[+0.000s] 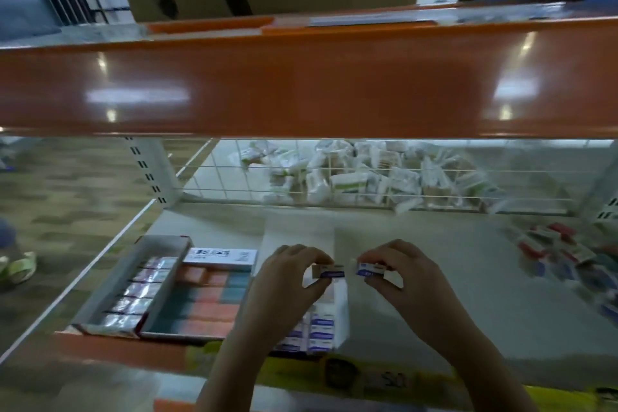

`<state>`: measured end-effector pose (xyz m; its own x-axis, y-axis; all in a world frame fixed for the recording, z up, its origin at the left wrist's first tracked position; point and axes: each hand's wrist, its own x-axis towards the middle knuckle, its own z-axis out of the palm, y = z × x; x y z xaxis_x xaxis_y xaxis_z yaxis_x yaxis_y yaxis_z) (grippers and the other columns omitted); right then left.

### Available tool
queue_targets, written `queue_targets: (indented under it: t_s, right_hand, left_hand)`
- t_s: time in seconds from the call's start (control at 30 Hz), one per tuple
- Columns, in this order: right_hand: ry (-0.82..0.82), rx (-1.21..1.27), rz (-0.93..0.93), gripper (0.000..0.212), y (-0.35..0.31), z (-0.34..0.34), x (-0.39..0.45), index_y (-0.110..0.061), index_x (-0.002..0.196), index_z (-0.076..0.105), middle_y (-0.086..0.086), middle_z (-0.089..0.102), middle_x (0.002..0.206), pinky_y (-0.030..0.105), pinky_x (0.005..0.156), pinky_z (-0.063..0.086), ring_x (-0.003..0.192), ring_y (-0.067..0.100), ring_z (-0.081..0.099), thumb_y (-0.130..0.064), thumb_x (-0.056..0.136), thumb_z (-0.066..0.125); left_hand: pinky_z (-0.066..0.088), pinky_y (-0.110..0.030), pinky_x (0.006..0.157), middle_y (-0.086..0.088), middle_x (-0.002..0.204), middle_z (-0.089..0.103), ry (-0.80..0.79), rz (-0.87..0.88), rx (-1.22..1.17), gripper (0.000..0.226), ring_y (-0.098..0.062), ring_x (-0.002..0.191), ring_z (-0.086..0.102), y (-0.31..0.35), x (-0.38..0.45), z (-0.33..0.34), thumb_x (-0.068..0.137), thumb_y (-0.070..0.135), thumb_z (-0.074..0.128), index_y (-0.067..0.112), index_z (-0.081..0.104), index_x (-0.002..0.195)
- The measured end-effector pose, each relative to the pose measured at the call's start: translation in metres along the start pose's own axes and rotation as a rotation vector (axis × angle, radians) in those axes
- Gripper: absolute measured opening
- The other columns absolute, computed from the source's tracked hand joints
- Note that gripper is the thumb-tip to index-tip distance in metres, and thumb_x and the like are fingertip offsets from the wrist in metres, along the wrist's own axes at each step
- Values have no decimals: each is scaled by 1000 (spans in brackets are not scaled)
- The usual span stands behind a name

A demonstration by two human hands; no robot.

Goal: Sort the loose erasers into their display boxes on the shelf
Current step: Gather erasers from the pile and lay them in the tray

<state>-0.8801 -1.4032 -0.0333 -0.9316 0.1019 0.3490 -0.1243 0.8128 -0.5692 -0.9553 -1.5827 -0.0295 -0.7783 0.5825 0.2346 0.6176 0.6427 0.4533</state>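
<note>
My left hand (284, 281) pinches a small white eraser with a blue sleeve (329, 273). A matching blue-and-white eraser (371, 270) sits between the fingers of my right hand (401, 274). Both hands hover side by side over a white display box (337, 314) that holds more blue-sleeved erasers (321, 328). To the left stands a box of pink and teal erasers (214, 294), and beside it a grey box (110, 288) with clear-wrapped erasers. A pile of loose erasers (561, 254), red, blue and white, lies on the shelf (434, 237) at the right.
An orange shelf beam (301, 84) crosses overhead, close above the hands. A wire grid (334, 177) at the back fences off a heap of white packets (361, 174). A white perforated upright (150, 170) stands at the left. Yellow price strip (294, 371) runs along the front edge.
</note>
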Motion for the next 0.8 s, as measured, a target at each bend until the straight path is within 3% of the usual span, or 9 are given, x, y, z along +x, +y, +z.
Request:
queue_targets:
  t_s: [0.13,0.37,0.57,0.8]
  right_hand:
    - [-46,-41,-25,20,-28,35,12,-22,100,68,-22,46,87,5,74,33,91,5,43,-15,82,69]
    - [-226,-283,53,21,-51,67,11,-29,113,57,-14,52,112,13,85,27,105,4,39,-28,92,53]
    - [-218,-458,134,21,-55,82,10,-28,112,55,-11,52,116,19,87,27,108,8,41,-25,95,44]
    - [-194,-556,189,24,-57,94,13,-27,112,57,-10,55,115,23,89,27,110,10,43,-18,92,47]
  left_hand:
    - [28,-9,79,17,110,58,-63,-28,29,24,-1,105,45,-37,-7,-21,86,31,62,32,63,110]
    - [39,-24,95,17,119,55,-181,72,37,27,-5,111,43,-71,-13,-31,89,39,56,37,58,116]
    - [37,-25,95,14,121,55,-239,216,62,28,-8,113,42,-88,-6,-29,91,44,50,35,55,118]
    - [29,-28,99,14,123,54,-279,293,115,29,-10,117,40,-97,-2,-24,92,44,47,35,53,119]
